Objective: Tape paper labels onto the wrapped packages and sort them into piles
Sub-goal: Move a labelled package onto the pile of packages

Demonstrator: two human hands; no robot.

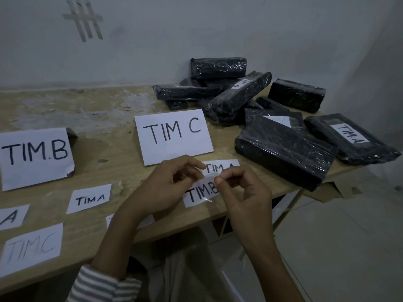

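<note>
Both hands meet over the table's front edge. My left hand (168,184) and my right hand (242,188) pinch a strip of clear tape (208,182) between them, just above a small "TIM.B" paper label (199,196). Behind it lies a small "TIM A" label (220,167), partly hidden by my fingers. Black plastic-wrapped packages (281,147) are heaped at the back right; one of them (349,136) bears a "TIM.A" label, another (239,92) too.
Large signs "TIM C" (172,136) and "TIM.B" (37,155) lie on the wooden table (98,118). More small labels, "TIM A" (89,198) and "TIM.C" (32,247), lie at the front left. Tape strips (85,18) stick to the wall. The table edge runs below my hands.
</note>
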